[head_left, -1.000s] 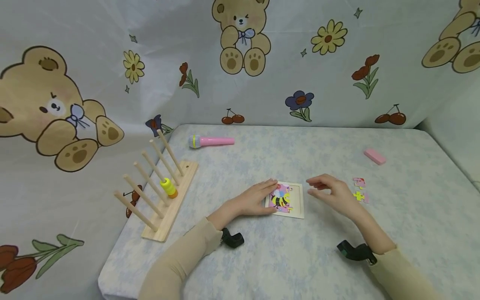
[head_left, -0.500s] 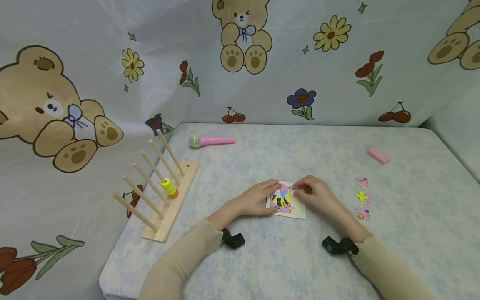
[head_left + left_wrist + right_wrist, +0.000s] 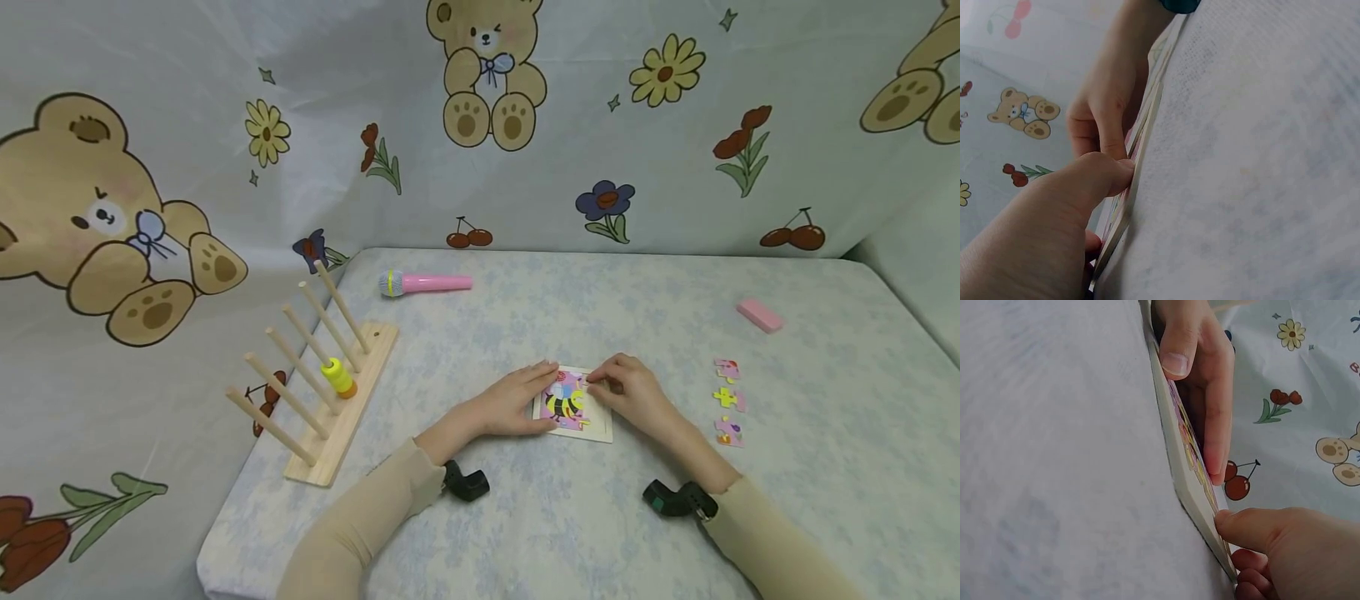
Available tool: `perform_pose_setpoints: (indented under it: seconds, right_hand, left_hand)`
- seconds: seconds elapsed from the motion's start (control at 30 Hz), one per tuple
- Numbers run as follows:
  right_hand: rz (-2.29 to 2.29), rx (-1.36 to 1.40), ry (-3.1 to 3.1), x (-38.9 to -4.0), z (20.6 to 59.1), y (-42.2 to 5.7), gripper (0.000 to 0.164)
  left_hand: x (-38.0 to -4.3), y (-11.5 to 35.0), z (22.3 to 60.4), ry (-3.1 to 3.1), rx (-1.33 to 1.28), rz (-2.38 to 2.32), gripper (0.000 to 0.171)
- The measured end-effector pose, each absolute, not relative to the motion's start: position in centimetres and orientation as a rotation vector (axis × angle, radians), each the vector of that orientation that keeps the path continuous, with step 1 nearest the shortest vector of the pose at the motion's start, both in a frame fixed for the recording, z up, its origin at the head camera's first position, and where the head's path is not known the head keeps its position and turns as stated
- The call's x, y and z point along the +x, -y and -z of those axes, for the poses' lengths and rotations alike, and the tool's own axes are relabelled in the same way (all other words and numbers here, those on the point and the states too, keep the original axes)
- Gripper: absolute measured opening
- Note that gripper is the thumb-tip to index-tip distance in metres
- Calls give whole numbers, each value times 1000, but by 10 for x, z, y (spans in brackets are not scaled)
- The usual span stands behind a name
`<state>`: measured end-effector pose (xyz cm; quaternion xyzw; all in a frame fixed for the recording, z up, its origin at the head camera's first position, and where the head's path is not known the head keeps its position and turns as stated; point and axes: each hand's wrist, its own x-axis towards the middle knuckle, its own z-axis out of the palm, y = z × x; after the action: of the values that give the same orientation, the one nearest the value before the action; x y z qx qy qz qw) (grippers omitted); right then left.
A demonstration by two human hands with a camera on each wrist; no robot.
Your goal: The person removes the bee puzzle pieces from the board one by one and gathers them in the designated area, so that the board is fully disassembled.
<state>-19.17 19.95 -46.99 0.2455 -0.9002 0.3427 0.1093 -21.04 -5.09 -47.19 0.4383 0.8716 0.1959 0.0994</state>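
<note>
A small framed jigsaw puzzle (image 3: pixel 597 421) with a bee picture lies on the table; its right part shows bare board. My left hand (image 3: pixel 512 403) rests across its left side, fingers stretched and thumb pressing the near edge. My right hand (image 3: pixel 634 395) pinches with thumb and forefinger at the picture's upper right, on a small puzzle piece mostly hidden by the fingertips. In the left wrist view the thumb of my left hand (image 3: pixel 1088 181) lies on the frame's rim. The right wrist view shows my right hand (image 3: pixel 1285 547) touching the board (image 3: pixel 1179 459).
Loose puzzle pieces (image 3: pixel 726 399) lie in a column to the right, with a pink block (image 3: pixel 760 317) beyond. A wooden peg rack (image 3: pixel 360 375) carrying yellow and orange beads (image 3: pixel 339 377) stands at left. A pink toy microphone (image 3: pixel 426 284) lies at the back.
My right hand has moved left onto the puzzle's upper right, and its fingertips have closed together there. This uncovers another loose piece at right. My left hand has stayed in place.
</note>
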Motion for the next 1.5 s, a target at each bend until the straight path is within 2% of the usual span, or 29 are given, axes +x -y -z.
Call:
perform_pose_setpoints:
  seconds: [0.4, 1.5]
  right_hand:
    - [-1039, 588, 2714, -193, 467, -192, 5]
    - [-1120, 547, 2684, -193, 471, -192, 10]
  left_hand:
    - [-210, 52, 472, -2572, 1308, -593, 82]
    - [-210, 51, 472, -2581, 1290, -584, 82]
